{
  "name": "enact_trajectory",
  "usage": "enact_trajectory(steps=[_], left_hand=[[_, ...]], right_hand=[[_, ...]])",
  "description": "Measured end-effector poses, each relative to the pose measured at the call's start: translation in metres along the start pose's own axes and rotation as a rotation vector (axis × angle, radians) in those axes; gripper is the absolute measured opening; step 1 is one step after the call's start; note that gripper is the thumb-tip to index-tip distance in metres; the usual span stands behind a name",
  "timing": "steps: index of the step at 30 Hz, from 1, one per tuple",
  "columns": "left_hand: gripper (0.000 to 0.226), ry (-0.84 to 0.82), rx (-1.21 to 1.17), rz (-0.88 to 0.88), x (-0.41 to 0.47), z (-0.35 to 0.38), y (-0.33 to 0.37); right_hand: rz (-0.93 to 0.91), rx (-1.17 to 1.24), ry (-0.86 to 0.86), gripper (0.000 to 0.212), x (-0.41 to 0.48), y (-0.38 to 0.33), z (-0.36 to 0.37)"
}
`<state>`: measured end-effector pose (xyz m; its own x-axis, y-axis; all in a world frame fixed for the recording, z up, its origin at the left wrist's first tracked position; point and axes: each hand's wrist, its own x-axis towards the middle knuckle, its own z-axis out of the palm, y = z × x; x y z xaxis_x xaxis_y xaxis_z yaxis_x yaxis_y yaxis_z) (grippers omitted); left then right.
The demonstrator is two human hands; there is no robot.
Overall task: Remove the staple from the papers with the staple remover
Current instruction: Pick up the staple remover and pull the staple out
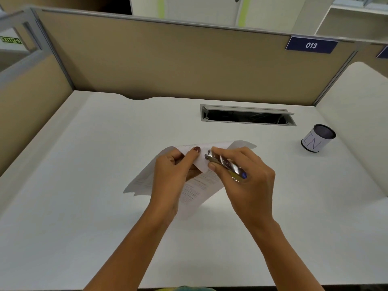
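Observation:
A stapled set of white printed papers (195, 186) is lifted a little off the white desk (84, 185) at the middle of the view, its top corner folded over. My left hand (172, 173) pinches that folded corner between thumb and fingers. My right hand (247, 179) grips a slim metal staple remover (222, 163) with a blue end. The tool's jaw tip lies against the paper corner right beside my left thumb. The staple itself is too small to make out.
A black cup wrapped in white paper marked "IN" (318, 138) stands at the right of the desk. An open grey cable hatch (247, 116) is sunk into the desk behind the papers. Tan partition walls (168, 59) enclose the back and left.

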<state>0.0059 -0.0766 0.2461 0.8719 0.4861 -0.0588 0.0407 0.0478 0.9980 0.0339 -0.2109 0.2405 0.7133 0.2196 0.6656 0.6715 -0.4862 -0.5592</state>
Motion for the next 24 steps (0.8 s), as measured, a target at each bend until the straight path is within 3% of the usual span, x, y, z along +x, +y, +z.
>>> enact_trajectory(steps=[13,24], left_hand=[[0.004,0.055,0.005,0.031,-0.001,0.002,-0.007],[0.014,0.039,0.117,0.115,-0.006,0.000,-0.009]], right_hand=[[-0.072,-0.232,0.033,0.024,0.001,-0.012,-0.003],[-0.106,-0.218,0.002,0.023,0.008,-0.010,-0.002]])
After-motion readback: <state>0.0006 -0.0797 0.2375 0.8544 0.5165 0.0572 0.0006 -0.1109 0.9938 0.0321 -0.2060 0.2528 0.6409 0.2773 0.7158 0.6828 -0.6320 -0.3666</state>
